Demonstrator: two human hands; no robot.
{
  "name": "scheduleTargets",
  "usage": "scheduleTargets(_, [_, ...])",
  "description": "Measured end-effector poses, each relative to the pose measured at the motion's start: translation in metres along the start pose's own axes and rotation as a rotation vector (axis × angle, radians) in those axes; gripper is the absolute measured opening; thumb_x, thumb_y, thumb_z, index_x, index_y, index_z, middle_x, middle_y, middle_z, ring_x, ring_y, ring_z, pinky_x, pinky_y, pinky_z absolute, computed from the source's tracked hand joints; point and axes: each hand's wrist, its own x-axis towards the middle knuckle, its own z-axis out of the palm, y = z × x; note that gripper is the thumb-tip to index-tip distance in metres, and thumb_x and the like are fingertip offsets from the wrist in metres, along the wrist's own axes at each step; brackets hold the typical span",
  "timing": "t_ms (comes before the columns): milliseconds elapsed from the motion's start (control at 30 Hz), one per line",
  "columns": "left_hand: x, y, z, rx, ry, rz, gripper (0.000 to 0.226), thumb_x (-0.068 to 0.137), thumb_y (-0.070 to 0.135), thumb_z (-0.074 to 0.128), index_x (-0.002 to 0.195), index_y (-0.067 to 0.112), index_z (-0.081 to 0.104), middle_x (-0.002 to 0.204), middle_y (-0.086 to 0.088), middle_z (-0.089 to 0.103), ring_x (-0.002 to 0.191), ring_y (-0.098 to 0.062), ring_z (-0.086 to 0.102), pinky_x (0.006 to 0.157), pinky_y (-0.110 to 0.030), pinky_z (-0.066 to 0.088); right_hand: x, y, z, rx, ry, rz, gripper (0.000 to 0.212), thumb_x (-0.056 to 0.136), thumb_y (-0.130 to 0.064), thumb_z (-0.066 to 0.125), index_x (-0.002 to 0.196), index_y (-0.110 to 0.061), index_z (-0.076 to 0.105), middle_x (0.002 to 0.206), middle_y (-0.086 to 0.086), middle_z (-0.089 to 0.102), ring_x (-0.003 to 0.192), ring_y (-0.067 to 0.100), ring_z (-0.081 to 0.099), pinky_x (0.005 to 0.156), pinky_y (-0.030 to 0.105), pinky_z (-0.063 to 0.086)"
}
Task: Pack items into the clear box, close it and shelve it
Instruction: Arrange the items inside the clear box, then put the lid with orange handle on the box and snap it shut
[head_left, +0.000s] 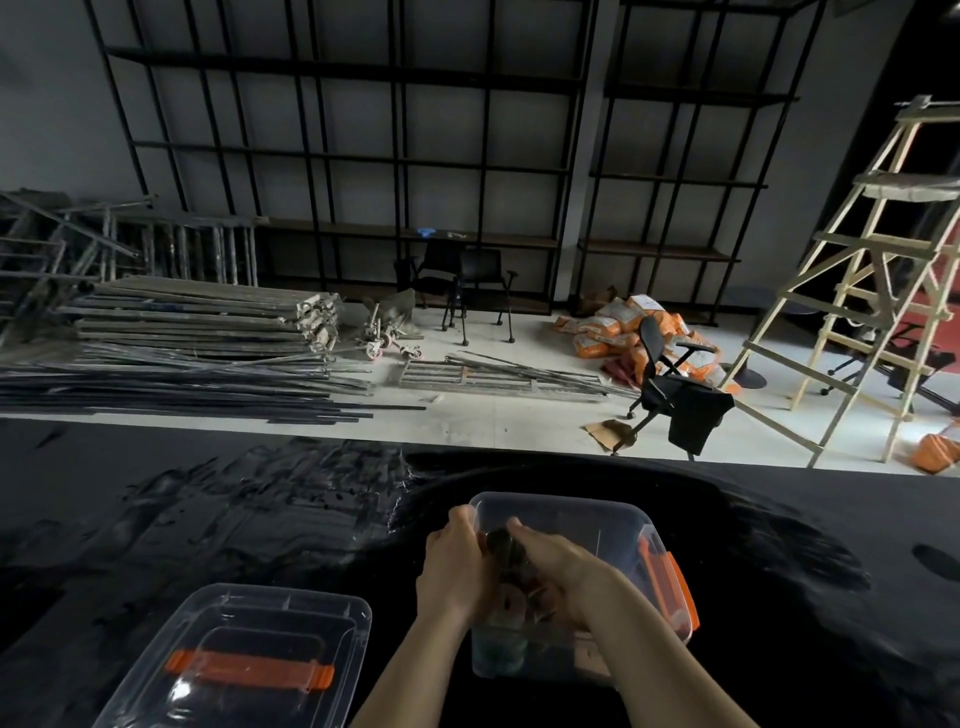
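Items inside clear box (582, 525) too dark/blurred to ID, partly hidden behind both hands. Left hand (454, 566) covers box's left wall; right hand (561, 571) covers the middle, fingers' grip can't be judged. Both forearms cut off by bottom edge. Lid (244, 654) clipped at bottom edge too. Ladder (857, 291) cut off at right edge. Small blue thing (426, 232) on far shelf too small to tell.
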Motion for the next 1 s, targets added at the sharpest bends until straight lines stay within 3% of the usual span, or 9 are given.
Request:
scheduleTargets(167, [-0.002,0.003,-0.003,-0.026,-0.045,-0.019,0.050,0.082,0.057,0.040,0.123,0.029,0.045,0.094,0.014,0.049,0.109,-0.022,0.052,0.084,-0.041,0.043,-0.001,0.004,-0.002,-0.042,0.047,-0.031,0.060,0.097,-0.057,0.043,0.125,-0.008,0.064,0.119,0.018,0.069,0.105,0.032,0.066,0.097,0.038,0.052])
scheduleTargets(267, [-0.002,0.002,-0.006,-0.032,-0.043,0.068,0.056,0.096,0.048,0.043,0.142,0.017,0.041,0.133,-0.005,0.056,0.125,-0.028,0.050,0.100,-0.047,0.045,-0.008,0.003,0.006,-0.333,0.447,-0.287,0.046,0.095,-0.054,0.048,0.110,-0.018,0.072,0.104,0.010,0.072,0.083,0.024,0.059,0.078,0.032,0.046])
scheduleTargets(333, [-0.005,-0.005,-0.021,-0.124,0.030,0.077,0.056,0.099,0.046,0.043,0.145,0.014,0.041,0.141,-0.009,0.054,0.129,-0.027,0.051,0.103,-0.043,0.045,-0.019,-0.002,0.014,-0.330,0.657,-0.509,0.027,0.091,-0.050,0.055,0.089,-0.028,0.070,0.082,-0.005,0.069,0.071,0.020,0.060,0.069,0.032,0.047])
scheduleTargets(400, [-0.008,-0.021,-0.046,-0.176,0.188,0.081,0.030,0.097,0.041,0.046,0.121,0.028,0.059,0.115,0.002,0.068,0.112,-0.021,0.063,0.084,-0.030,0.050,-0.031,-0.012,0.032,-0.236,0.613,-0.704,0.015,0.090,-0.042,0.061,0.083,-0.031,0.068,0.076,-0.012,0.071,0.074,0.017,0.067,0.065,0.033,0.050])
scheduleTargets(467, [-0.009,-0.044,-0.079,-0.169,0.326,0.057,0.012,0.096,0.035,0.049,0.091,0.030,0.059,0.087,0.007,0.067,0.092,-0.023,0.068,0.065,-0.028,0.043,-0.045,-0.022,0.061,-0.185,0.453,-0.810,0.013,0.089,-0.036,0.064,0.082,-0.028,0.072,0.075,-0.009,0.075,0.075,0.013,0.072,0.068,0.035,0.056])
scheduleTargets(600, [-0.011,-0.105,-0.148,0.026,0.489,-0.061,0.025,0.096,0.027,0.051,0.114,0.014,0.063,0.106,-0.010,0.072,0.102,-0.033,0.066,0.075,-0.033,0.043,-0.060,-0.022,0.125,-0.384,0.346,-0.941,0.019,0.088,-0.040,0.061,0.086,-0.025,0.073,0.082,-0.008,0.078,0.078,0.012,0.072,0.073,0.032,0.055])
scheduleTargets(733, [-0.028,-0.162,-0.193,0.221,0.472,-0.289,0.046,0.094,0.040,0.054,0.135,0.017,0.055,0.129,-0.010,0.065,0.119,-0.031,0.058,0.094,-0.040,0.046,-0.051,-0.010,0.169,-0.623,0.178,-0.689,0.039,0.088,-0.052,0.053,0.107,-0.022,0.067,0.106,0.001,0.074,0.104,0.025,0.068,0.086,0.035,0.052])
scheduleTargets(833, [-0.043,-0.184,-0.201,0.311,0.371,-0.370,0.058,0.093,0.049,0.051,0.143,0.019,0.047,0.137,-0.010,0.058,0.126,-0.031,0.053,0.100,-0.044,0.045,-0.043,0.002,0.182,-0.774,0.006,-0.436,0.061,0.090,-0.053,0.054,0.133,-0.011,0.045,0.134,0.014,0.053,0.121,0.034,0.057,0.097,0.037,0.046])
scheduleTargets(1000, [-0.061,-0.201,-0.198,0.342,0.311,-0.423,0.056,0.091,0.051,0.052,0.138,0.022,0.052,0.125,-0.005,0.069,0.117,-0.028,0.063,0.091,-0.037,0.048,-0.040,0.004,0.192,-0.563,0.040,-0.325,0.057,0.086,-0.041,0.067,0.128,-0.011,0.045,0.131,0.016,0.049,0.111,0.034,0.062,0.094,0.039,0.052])
